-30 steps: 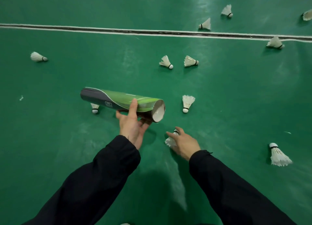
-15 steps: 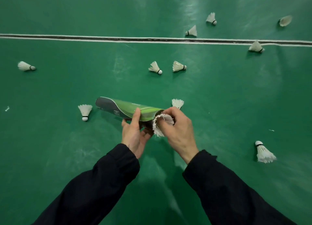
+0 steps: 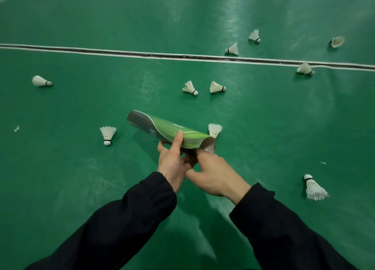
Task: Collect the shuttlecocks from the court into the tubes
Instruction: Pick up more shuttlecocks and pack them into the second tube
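Note:
My left hand (image 3: 172,160) grips a green and grey shuttlecock tube (image 3: 162,126) from below, thumb on top, holding it level above the court. Its open mouth (image 3: 209,145) faces right. My right hand (image 3: 215,174) is at that mouth, fingertips reaching into the opening; no shuttlecock shows in it. White shuttlecocks lie on the green floor: one (image 3: 215,128) just behind the tube's mouth, one (image 3: 108,134) left of the tube, a pair (image 3: 190,88) (image 3: 217,87) farther off, and one (image 3: 315,188) at the right.
A white and dark court line (image 3: 142,53) crosses the floor ahead. More shuttlecocks lie at the far left (image 3: 41,81), on the line at the right (image 3: 304,69), and beyond it (image 3: 232,49) (image 3: 254,35) (image 3: 336,41). Small white scraps dot the floor.
My right hand picked a shuttlecock off the floor, brought it to the tube's mouth and pushed it in; the feathers are now out of sight. The tube stayed in my left hand.

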